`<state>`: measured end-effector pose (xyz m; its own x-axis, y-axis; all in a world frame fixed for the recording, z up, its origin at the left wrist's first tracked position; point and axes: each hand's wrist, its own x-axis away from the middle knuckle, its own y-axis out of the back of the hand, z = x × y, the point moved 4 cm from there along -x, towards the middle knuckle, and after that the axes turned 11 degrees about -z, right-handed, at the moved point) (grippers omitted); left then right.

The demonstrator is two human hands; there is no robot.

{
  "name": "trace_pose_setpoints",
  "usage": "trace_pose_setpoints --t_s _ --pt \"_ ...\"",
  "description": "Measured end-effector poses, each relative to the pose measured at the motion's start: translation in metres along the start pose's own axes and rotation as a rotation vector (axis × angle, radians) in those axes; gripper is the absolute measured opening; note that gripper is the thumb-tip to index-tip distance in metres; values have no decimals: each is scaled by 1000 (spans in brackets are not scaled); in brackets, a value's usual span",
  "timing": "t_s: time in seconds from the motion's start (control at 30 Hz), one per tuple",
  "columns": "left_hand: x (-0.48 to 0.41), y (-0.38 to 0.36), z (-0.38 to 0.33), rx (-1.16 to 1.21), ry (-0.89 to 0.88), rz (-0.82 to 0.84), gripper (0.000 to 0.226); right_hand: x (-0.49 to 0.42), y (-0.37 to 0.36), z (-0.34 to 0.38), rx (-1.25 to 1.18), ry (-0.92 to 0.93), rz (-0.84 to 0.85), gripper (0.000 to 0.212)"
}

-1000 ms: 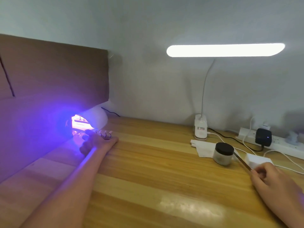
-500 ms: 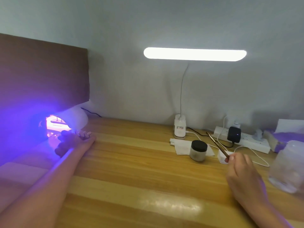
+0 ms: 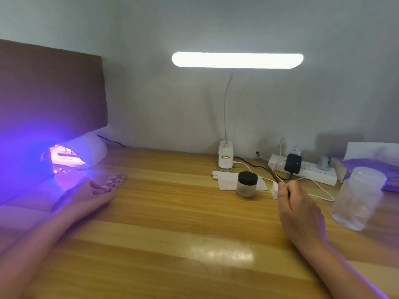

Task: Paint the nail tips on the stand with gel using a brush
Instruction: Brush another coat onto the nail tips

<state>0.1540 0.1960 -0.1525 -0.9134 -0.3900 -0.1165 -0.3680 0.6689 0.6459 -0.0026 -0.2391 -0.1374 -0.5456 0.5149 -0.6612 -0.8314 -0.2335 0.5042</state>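
Left hand (image 3: 90, 194) holds stand (image 3: 113, 182); right hand (image 3: 296, 207) pinches brush (image 3: 268, 168)

Desk lamp (image 3: 237, 60) glowing over the worktop (image 3: 172, 212), power strip (image 3: 306, 169) at the wall, frosted jar (image 3: 358, 197) far right.

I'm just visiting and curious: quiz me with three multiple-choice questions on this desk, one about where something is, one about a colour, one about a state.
1. Where is the jar?
A. on the napkin, below the desk lamp
B. inside the UV lamp
C. in the left hand

2. What colour is the jar's lid?
A. white
B. black
C. red

3. What is the right hand doing?
A. resting flat
B. pinching a brush
C. gripping the jar

Answers: 1 A, it stands on the napkin's edge. 2 B, the lid is dark black. 3 B, the brush handle rises from its fingertips.
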Motion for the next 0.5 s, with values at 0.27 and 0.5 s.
trace_pose_setpoints --t_s 0.27,0.5 --pt "78 -79 -84 63 -580 459 32 -3 1 -5 -122 -22 -18 16" --pt "135 -148 -153 47 -675 630 25 -7 -2 -8 -162 -79 16 1"
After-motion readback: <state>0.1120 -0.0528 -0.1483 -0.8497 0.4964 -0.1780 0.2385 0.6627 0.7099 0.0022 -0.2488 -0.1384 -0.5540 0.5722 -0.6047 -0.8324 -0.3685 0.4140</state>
